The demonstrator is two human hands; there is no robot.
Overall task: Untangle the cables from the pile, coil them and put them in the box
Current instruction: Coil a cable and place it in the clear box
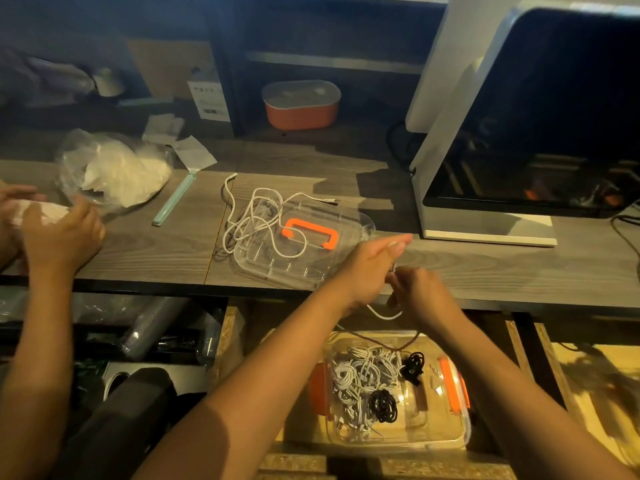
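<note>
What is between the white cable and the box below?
Nothing visible. The thin white cable hangs between the left hand and right hand above the open clear plastic box with orange latches; its clear lid with orange handle lies on the grey wooden table.

Dim grey wood-grain desk (156, 244), shelving (332, 62)

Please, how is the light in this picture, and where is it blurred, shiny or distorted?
Head view, light: dim and warm, back shelves nearly black. Head view, glare: on the clear box, reflections in the appliance. Head view, distortion: wide-angle, its sides lean. Head view, blur: lower right corner smeared; white cable between left hand and right hand soft.
</note>
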